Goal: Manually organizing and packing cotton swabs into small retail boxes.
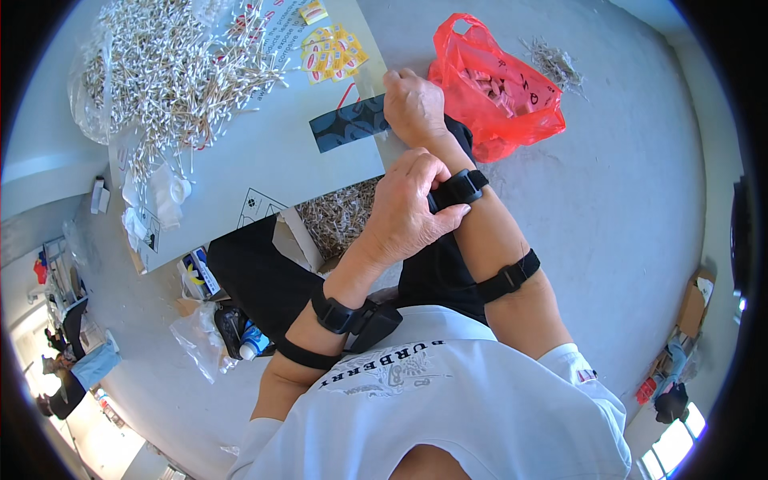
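My left hand (410, 206) pinches the black wrist strap (462, 188) on my right forearm, thumb on one side and fingers on the other. Curled closed, my right hand (414, 104) is at the right edge of the table (264, 172); whatever it may hold is hidden. Beside its knuckles lies a dark patterned strip (346, 126), whose right end reaches the hand. A big heap of cotton swabs (180, 72) covers the far left of the table. Small yellow packets (332, 54) are piled near the far edge.
A red plastic bag (500, 88) with pink bundles stands on the floor to the right, loose swabs (554, 64) beyond it. Under the table edge is a carton of swabs (340, 220). A blue-and-white bottle (254, 342) and clear plastic (196, 340) lie lower left.
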A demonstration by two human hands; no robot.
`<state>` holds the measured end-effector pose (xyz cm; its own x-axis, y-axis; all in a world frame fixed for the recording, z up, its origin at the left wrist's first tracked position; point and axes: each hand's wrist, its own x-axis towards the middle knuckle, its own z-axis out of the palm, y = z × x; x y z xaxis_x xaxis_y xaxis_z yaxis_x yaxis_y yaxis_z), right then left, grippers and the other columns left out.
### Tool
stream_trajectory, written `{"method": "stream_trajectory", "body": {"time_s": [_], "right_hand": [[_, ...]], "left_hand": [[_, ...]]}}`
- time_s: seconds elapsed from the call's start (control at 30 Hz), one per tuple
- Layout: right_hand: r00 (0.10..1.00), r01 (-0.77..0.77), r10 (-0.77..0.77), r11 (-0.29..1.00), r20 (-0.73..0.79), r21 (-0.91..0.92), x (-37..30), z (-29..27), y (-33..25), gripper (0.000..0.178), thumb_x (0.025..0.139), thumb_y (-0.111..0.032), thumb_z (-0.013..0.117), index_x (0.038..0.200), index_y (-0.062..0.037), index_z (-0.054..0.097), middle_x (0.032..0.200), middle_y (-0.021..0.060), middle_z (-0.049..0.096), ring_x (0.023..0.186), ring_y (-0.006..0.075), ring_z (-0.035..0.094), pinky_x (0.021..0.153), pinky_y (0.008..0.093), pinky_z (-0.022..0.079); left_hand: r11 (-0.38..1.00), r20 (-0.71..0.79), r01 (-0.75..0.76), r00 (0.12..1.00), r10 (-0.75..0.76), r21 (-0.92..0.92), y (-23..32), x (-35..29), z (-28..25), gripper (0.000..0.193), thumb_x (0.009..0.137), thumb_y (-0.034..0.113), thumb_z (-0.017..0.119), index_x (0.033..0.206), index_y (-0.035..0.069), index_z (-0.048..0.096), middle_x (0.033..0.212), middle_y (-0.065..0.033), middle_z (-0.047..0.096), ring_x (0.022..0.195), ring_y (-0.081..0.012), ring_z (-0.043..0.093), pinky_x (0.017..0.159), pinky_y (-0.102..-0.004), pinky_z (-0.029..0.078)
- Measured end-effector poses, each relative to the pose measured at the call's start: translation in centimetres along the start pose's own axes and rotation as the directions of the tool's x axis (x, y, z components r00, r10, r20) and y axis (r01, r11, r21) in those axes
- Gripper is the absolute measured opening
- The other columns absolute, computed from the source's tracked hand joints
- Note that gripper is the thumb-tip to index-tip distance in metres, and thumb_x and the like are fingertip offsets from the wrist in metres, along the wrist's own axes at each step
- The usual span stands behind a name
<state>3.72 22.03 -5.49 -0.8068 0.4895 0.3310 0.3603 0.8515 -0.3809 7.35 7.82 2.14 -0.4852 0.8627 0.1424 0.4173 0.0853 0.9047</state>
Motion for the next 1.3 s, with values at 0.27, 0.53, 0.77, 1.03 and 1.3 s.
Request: {"method": "stream_trajectory", "body": {"time_s": [0.27,0.53,0.77,1.03,1.3], "right_hand": [[0.999,-0.03,0.024,0.993,0.046,0.114,-1.4,1.3,-0.9,0.009,0.08,-0.004,0.059,0.085,-0.0047,0.065,0.083,0.0135,0.065,0.07,0.0348,0.066,0.061,0.0411,0.055],[0.924,-0.331,0.382,0.781,0.013,0.531,-0.7,2.0,-0.3,0.013,0.08,-0.002,0.062,0.09,-0.0006,0.071,0.07,0.0121,0.067,0.061,0.0159,0.063,0.058,0.0309,0.05],[0.795,-0.402,0.543,0.137,0.27,0.905,0.7,-0.3,-0.9,0.012,0.084,0.003,0.061,0.092,0.0069,0.068,0.077,0.0097,0.069,0.059,0.0099,0.057,0.049,0.0211,0.045],[0.721,-0.386,0.573,-0.136,0.39,0.912,0.0,-1.9,0.2,0.009,0.086,0.002,0.064,0.094,0.0053,0.068,0.079,0.0102,0.068,0.057,0.0088,0.056,0.047,0.0191,0.043],[0.637,-0.401,0.586,-0.302,0.501,0.865,0.7,-1.3,0.8,0.008,0.089,0.002,0.06,0.095,0.0056,0.065,0.081,0.0118,0.067,0.057,0.0101,0.055,0.046,0.0196,0.042]], "left_hand": [[0.998,-0.108,0.025,0.994,-0.019,0.053,-1.2,0.0,-0.3,0.031,0.066,0.015,0.079,0.085,0.004,0.057,0.078,-0.0063,0.055,0.072,-0.0212,0.056,0.069,-0.0326,0.049],[0.997,-0.05,-0.048,0.997,0.051,0.061,-0.6,-0.1,-0.2,0.032,0.064,0.015,0.08,0.083,0.006,0.057,0.078,-0.0063,0.054,0.07,-0.0208,0.056,0.066,-0.033,0.049],[0.986,-0.092,-0.151,0.983,0.157,0.071,-0.1,-0.2,0.2,0.034,0.062,0.014,0.081,0.083,0.006,0.055,0.076,-0.0066,0.052,0.067,-0.0221,0.055,0.062,-0.0341,0.048],[0.987,-0.083,-0.134,0.987,0.141,0.084,1.0,0.5,0.4,0.033,0.067,0.017,0.078,0.086,0.006,0.053,0.084,-0.013,0.056,0.082,-0.0361,0.057,0.073,-0.0438,0.046],[0.741,-0.118,0.333,0.868,-0.483,-0.583,-1.7,-1.4,-1.5,0.035,0.088,0.026,0.072,0.108,0.0,0.058,0.087,-0.0046,0.063,0.076,-0.0106,0.06,0.066,-0.0247,0.049]]}}
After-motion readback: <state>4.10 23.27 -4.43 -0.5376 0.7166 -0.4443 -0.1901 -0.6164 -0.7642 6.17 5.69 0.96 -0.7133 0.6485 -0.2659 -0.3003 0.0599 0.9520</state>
